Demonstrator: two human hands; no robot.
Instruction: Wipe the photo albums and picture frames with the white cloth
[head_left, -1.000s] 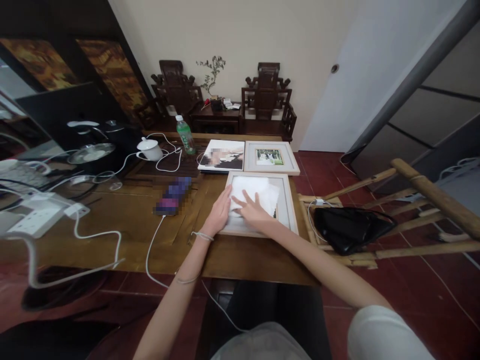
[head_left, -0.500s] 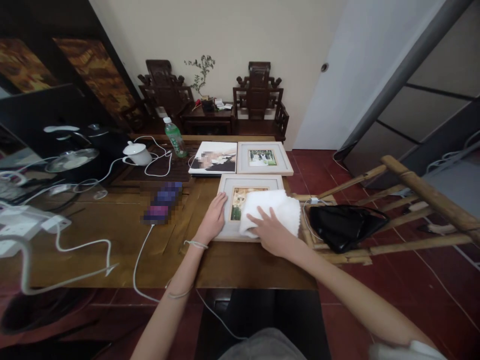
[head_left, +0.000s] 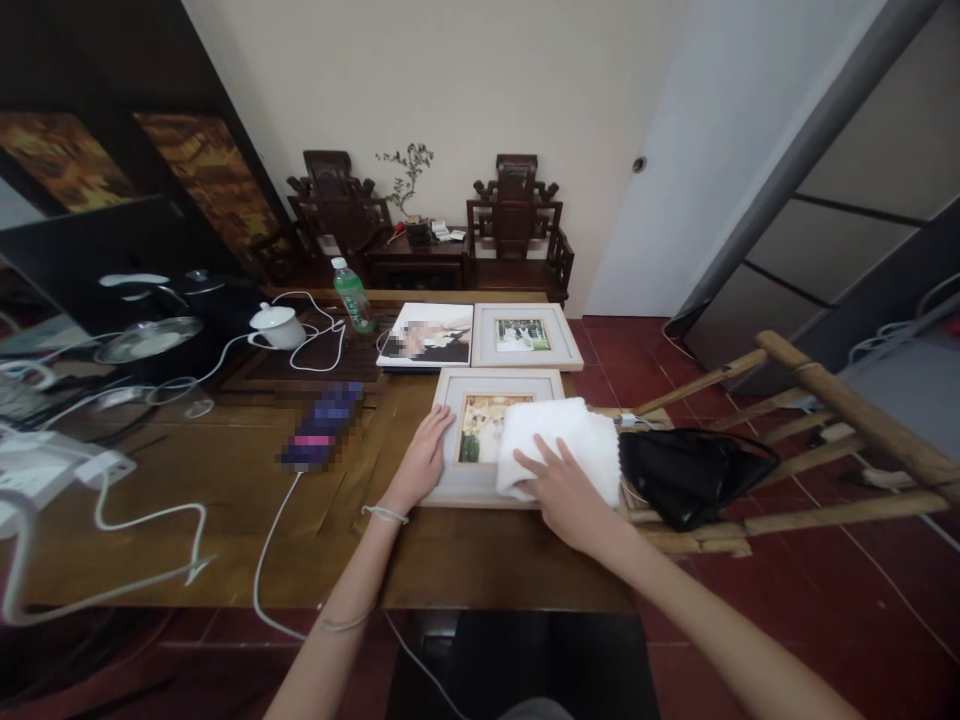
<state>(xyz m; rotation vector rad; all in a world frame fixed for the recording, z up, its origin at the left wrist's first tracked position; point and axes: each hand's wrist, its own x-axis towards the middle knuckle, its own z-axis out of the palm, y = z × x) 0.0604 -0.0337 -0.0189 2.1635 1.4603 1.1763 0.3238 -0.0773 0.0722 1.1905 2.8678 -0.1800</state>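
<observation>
A light wood picture frame (head_left: pixel 477 482) with a photo in a pale mat lies flat near the table's front edge. My left hand (head_left: pixel 426 455) holds its left side, fingers together along the edge. Over the right part of the frame lies a folded white cloth (head_left: pixel 585 432), its edge hanging past the frame's right side. My right hand (head_left: pixel 559 485) presses on this cloth with fingers somewhat spread. Behind are a second framed photo (head_left: pixel 523 336) and, to its left, a white-edged photo panel or album (head_left: pixel 426 334).
On the wooden table (head_left: pixel 225 540) are a phone (head_left: pixel 324 425) on a cable, a green-labelled bottle (head_left: pixel 353 297), a lidded white cup (head_left: pixel 276 326), a pot (head_left: pixel 154 345) and white power strips (head_left: pixel 45 480). A black bag (head_left: pixel 686 475) lies on a bamboo chair (head_left: pixel 847 410) at right.
My right hand and the cloth have slid right across the frame, uncovering more of the photo. My left hand stays on the frame's left side. The camera view has tilted up slightly.
</observation>
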